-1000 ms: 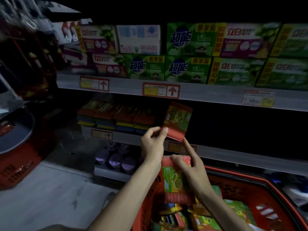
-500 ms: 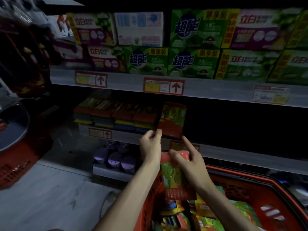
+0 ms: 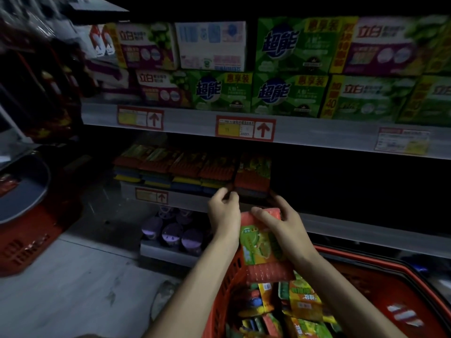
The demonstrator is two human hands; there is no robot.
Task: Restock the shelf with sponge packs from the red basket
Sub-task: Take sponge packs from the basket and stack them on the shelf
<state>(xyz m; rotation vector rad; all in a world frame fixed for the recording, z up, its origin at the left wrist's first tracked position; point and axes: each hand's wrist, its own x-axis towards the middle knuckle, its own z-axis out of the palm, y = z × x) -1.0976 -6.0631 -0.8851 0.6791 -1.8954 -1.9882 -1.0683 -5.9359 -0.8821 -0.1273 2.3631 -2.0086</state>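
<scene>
Red-and-green sponge pack stands at the right end of the shelf row, left hand pinching its lower corner, so placement is judged in hand; right hand grips a second pack above the red basket, likely due alongside once the first is released.

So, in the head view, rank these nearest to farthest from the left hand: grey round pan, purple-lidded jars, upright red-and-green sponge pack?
1. Upright red-and-green sponge pack, on the middle shelf, pinched by the fingers of the left hand.
2. Purple-lidded jars, lower shelf, down-left.
3. Grey round pan, far left.
</scene>
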